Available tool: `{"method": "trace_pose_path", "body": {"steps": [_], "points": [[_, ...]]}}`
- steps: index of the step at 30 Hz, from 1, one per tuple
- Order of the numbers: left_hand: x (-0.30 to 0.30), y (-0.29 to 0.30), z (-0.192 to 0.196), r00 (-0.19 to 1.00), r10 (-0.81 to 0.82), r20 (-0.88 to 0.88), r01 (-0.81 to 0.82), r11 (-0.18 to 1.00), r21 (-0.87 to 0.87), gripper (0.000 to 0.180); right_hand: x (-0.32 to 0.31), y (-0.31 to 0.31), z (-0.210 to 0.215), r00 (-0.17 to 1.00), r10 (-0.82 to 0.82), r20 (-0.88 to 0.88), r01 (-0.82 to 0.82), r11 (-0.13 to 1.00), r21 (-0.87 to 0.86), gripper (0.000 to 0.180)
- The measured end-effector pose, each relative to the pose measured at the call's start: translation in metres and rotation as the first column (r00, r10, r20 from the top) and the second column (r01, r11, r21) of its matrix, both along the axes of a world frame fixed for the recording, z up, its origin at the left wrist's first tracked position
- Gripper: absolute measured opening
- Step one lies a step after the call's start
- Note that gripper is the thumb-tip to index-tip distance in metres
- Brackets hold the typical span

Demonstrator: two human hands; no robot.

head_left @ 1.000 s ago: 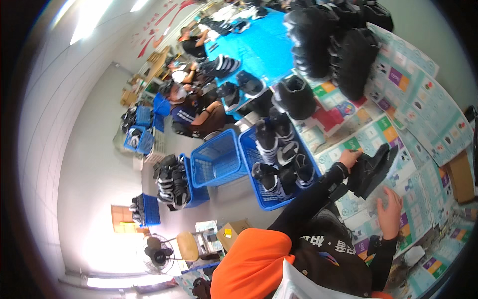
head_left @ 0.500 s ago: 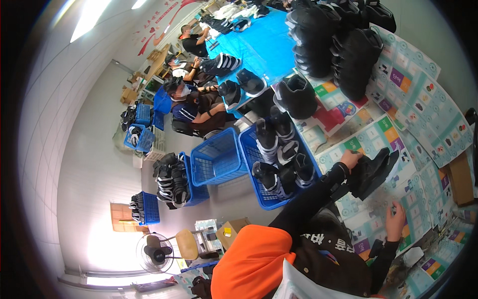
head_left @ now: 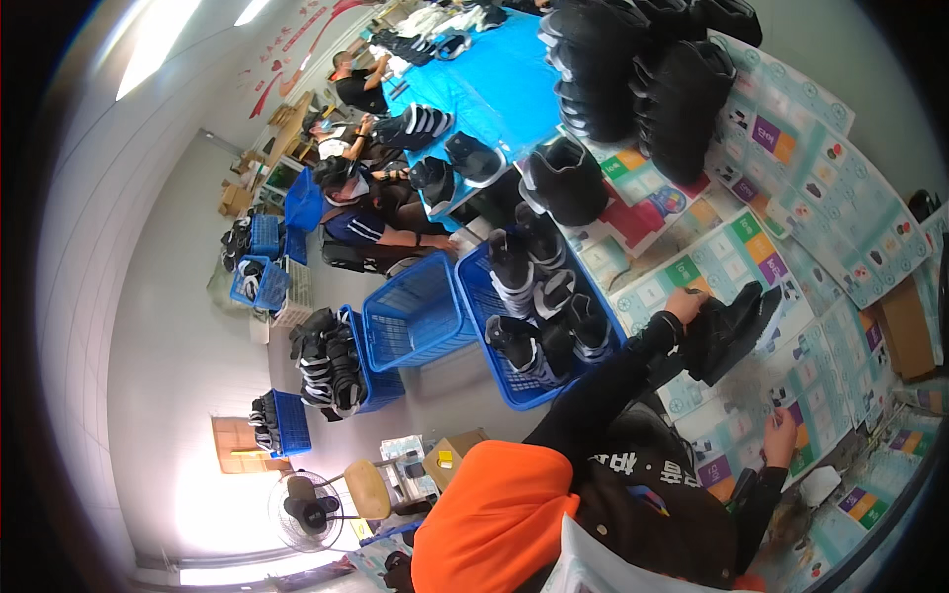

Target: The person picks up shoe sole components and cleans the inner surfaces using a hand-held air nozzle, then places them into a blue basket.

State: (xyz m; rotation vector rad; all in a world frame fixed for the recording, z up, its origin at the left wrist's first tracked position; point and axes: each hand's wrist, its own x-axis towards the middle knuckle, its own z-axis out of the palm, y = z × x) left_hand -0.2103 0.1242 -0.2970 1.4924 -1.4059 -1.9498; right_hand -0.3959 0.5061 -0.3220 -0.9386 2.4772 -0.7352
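My left hand (head_left: 684,305) grips a black shoe (head_left: 727,336) by its upper, holding it tilted over the papered table (head_left: 682,390). The thick dark sole faces away toward the right. Lower down, my right hand (head_left: 780,435) hovers over the paper, apart from the shoe. Its fingers are curled together; whatever lies between them is too small to make out.
Beside the table stands a blue basket (head_left: 516,390) of black-and-white shoes, next to another blue basket (head_left: 388,348). Black shoe uppers (head_left: 682,119) are stacked at the far end. A seated co-worker (head_left: 361,212) works at a blue-covered table (head_left: 484,84).
The whole view has shifted slightly, carrying the scene leftward. My right hand's fingers have drawn closer together. The shoe stays in my left hand, tilted much as before.
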Motion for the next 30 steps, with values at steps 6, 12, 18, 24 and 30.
{"method": "trace_pose_path", "body": {"steps": [6,12,18,24,30], "points": [[0.006,-0.003,-0.028,0.996,-0.089,-0.029,0.086,0.994,-0.072,0.034,-0.015,0.093,-0.085,0.945,-0.223,-0.24,0.318,0.8,0.509,0.061],[0.004,-0.019,-0.094,0.632,-0.546,0.55,0.77,0.526,-0.361,0.032,0.034,0.093,-0.095,0.903,-0.419,-0.094,0.403,0.751,0.523,0.039],[-0.058,-0.015,-0.119,0.775,-0.468,0.425,0.597,0.763,-0.247,0.039,0.041,0.091,-0.099,0.838,-0.431,-0.335,0.522,0.813,0.258,0.077],[-0.095,-0.038,-0.155,0.565,-0.374,0.736,0.817,0.378,-0.435,0.057,0.018,0.101,-0.067,0.696,-0.685,-0.215,0.718,0.666,0.204,0.05],[-0.086,-0.038,-0.182,0.643,-0.354,0.679,0.723,0.573,-0.386,0.044,0.056,0.059,0.004,0.641,-0.453,0.62,0.68,0.709,-0.186,0.04]]}}
